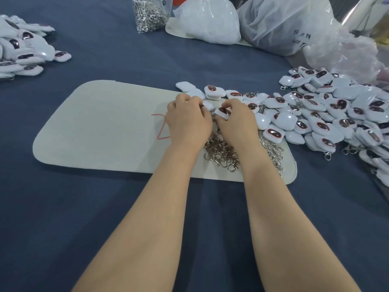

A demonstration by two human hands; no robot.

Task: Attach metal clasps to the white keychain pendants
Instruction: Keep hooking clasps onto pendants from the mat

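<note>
Right hand point(233, 121) pinches a white pendant point(224, 112) mid-tabletop over the clasp pile point(223, 154), left hand point(188, 121) curled, hold hidden; risk: a clasp slipping from fingertips and vanishing into that pile.

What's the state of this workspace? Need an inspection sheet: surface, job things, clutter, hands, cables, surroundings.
Surface: blue cloth with a pale mat on it, marked in red.
Job's things: loose clasps on the mat by the wrists; big pendant pile at right, spilling onto the mat, some with clasps on; smaller pile far left; clasp bag at the back.
Clutter: plastic bags at the back, one with handwriting.
Hands: right hand pinches one pendant; left hand is curled beside it, and what it holds is hidden.
Cables: nothing seen.
Surroundings: nothing clear beyond the bags.
</note>
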